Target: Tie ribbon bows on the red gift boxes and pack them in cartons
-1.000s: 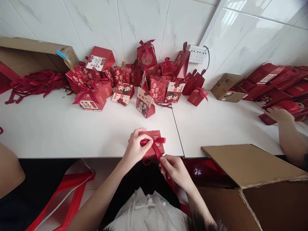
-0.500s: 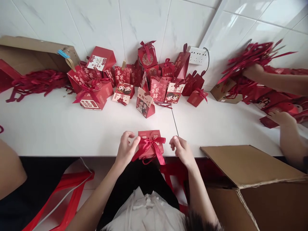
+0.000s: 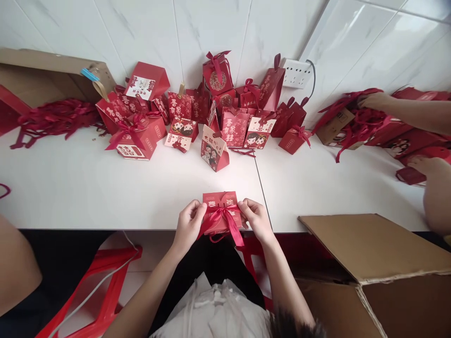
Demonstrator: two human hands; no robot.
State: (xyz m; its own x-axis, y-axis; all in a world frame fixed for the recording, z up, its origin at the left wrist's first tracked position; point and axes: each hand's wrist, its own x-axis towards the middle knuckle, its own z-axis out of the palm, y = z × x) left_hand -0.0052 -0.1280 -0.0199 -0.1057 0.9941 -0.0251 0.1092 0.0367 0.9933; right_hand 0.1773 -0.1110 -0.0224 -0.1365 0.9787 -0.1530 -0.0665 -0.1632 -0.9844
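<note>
**Red box gripped from both sides at the table edge**

Box (image 3: 221, 211): small, red, printed lid facing up. It sits between the two hands on the near rim of the white table (image 3: 88, 188). A red ribbon (image 3: 220, 219) is tied across it in a bow, and two tails hang off the edge below the hands.

Left hand (image 3: 188, 223): fingers curled, pinching the box's left side where the ribbon loop sits. It is closed on the box and touches the ribbon.

Right hand (image 3: 256, 218): thumb on top and fingers bent under, clamped on the box's right edge. The knuckles sit level with those of the left hand.

Beyond both hands, against the tiled wall: a pile (image 3: 211, 112) of finished red boxes, some upright, some tipped, several with bows. One house-shaped box stands nearest, straight ahead of the hands.

Far to the left of the left hand: a heap of loose ribbons (image 3: 52, 117) in front of a brown case (image 3: 42, 75) lying on its side.

Just right of the right hand and slightly lower: an open carton (image 3: 369, 249) with its flap raised.

Farther right: a co-worker's hand (image 3: 375, 100) rests on a bunch of red ribbons. A second one (image 3: 428, 164) is beside flat red packs.

Wall socket (image 3: 296, 73): behind the pile, to the right.

Below the left hand, under the table: a red stool (image 3: 105, 281).
</note>
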